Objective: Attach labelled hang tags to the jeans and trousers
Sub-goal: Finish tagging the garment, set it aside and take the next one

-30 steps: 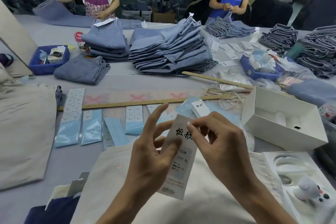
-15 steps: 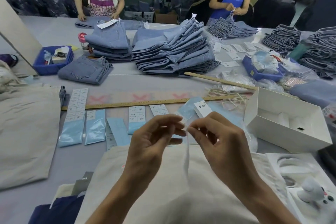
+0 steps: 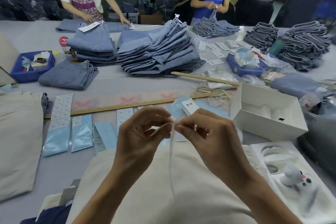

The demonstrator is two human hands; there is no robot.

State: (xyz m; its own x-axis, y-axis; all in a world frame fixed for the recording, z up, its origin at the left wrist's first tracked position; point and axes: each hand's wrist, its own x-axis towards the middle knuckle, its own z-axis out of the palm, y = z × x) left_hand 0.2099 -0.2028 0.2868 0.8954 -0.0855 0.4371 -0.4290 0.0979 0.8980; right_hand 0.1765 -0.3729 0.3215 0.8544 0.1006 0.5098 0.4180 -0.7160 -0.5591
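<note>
- Pinching the top of a white hang tag [image 3: 172,152], the left hand [image 3: 140,138] and right hand [image 3: 209,132] meet fingertip to fingertip; the tag hangs edge-on below the pinch, over the cream trousers [image 3: 163,187].
- Its print cannot be read; another tag [image 3: 189,106], just beyond the trousers, bears two dark characters.
- Sticker sheets [image 3: 61,107] lie left of the trousers, a white box [image 3: 269,114] to their right, and a wooden ruler [image 3: 112,107] beyond.

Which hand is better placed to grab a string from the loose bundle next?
Right. The right hand is nearer the string bundle, up and to its right; the left hand would cross over.
</note>
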